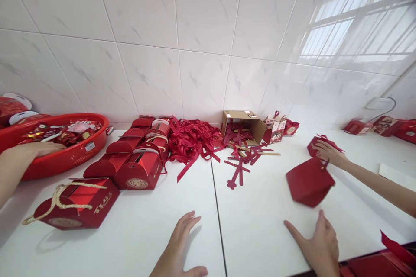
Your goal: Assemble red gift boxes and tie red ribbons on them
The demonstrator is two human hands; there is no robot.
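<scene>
My left hand is over the white table at the bottom middle, fingers and thumb apart, with nothing in it. My right hand is open too, its thumb spread from the fingers. Just beyond my right hand is a dark red gift box, tilted and a little blurred; I cannot tell whether it touches the table. A red box with a rope handle stands to the left of my left hand. Flat dark red strips lie ahead, between the two hands.
A co-worker's hand reaches into a red basket of wrapped sweets. Another person's hand touches a small red box. Red boxes, heaped ribbons and a cardboard box stand near the wall.
</scene>
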